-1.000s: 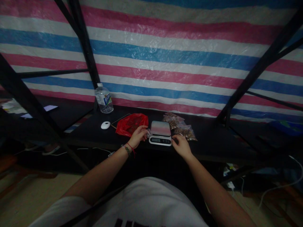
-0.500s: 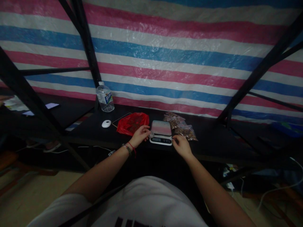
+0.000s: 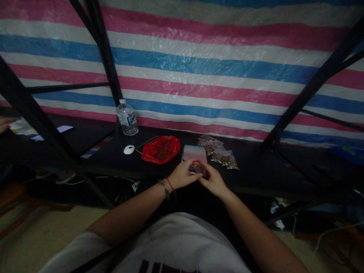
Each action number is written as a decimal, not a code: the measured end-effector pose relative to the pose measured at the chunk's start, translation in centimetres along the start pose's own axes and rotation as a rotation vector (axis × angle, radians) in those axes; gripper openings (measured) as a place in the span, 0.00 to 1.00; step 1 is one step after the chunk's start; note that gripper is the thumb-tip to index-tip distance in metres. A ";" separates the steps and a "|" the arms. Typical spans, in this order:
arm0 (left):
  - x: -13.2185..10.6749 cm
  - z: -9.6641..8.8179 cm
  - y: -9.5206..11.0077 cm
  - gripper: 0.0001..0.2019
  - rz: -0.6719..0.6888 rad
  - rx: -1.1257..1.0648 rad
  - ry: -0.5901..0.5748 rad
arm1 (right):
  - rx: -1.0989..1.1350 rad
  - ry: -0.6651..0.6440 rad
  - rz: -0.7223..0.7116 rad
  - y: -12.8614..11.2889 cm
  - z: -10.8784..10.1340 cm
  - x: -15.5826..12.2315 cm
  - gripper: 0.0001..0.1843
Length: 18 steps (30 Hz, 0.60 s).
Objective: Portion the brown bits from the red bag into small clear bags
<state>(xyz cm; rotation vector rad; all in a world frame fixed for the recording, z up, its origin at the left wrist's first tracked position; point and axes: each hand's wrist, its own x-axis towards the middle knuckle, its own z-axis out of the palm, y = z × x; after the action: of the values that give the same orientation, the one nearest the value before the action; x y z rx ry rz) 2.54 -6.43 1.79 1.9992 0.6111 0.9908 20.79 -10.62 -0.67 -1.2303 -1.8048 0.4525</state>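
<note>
Both my hands meet in front of the digital scale [image 3: 194, 152], closed around a small clear plastic bag [image 3: 200, 169]. My left hand [image 3: 184, 174] grips the bag from the left and my right hand [image 3: 214, 179] from the right. The bag looks transparent, and I cannot make out anything inside it. Behind the hands the scale's pale platform shows, while its display is mostly covered. Left of the scale lies an open red plastic bag [image 3: 148, 153] with brown dried bits [image 3: 165, 150] in it. Several filled zip bags [image 3: 224, 158] of brown bits are piled to the right.
A clear plastic bottle [image 3: 127, 119] stands at the back left by the black metal frame [image 3: 105, 57]. In front of it is a white computer mouse [image 3: 129, 149]. A striped plastic sheet [image 3: 199, 72] hangs behind the black table. Another person's hand [image 3: 3, 123] shows far left.
My right hand has left the scale's right edge and come to the bag. My left hand has moved right and nearer me with the bag, so both now hold it.
</note>
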 end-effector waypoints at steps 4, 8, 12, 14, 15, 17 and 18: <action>0.6 -2.1 0.7 0.35 0.071 0.231 0.054 | 0.094 0.063 0.067 0.6 -0.1 0.0 0.27; 0.5 -6.6 -1.4 0.52 -0.181 0.742 0.101 | 0.156 0.137 0.147 2.4 -1.0 0.2 0.25; 0.3 -9.6 -4.1 0.55 -0.345 1.054 -0.012 | 0.170 0.162 0.159 3.5 -1.2 0.3 0.25; 0.7 -10.9 -5.0 0.57 -0.408 1.127 0.022 | 0.180 0.163 0.161 3.6 -1.1 0.2 0.25; 1.0 -11.7 -5.3 0.59 -0.466 1.144 0.039 | 0.186 0.163 0.163 3.7 -1.0 0.2 0.25; 1.8 -13.4 -5.8 0.62 -0.624 1.121 0.035 | 0.204 0.171 0.168 3.6 -1.0 0.2 0.25; 2.1 -14.2 -6.0 0.63 -0.701 1.091 0.028 | 0.214 0.174 0.170 3.6 -1.1 0.2 0.25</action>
<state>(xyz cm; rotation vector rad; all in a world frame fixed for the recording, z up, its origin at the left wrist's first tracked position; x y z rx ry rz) -8.26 4.78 2.98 2.2954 2.0038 0.2096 23.69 -9.04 -2.55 -1.2376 -1.4719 0.5996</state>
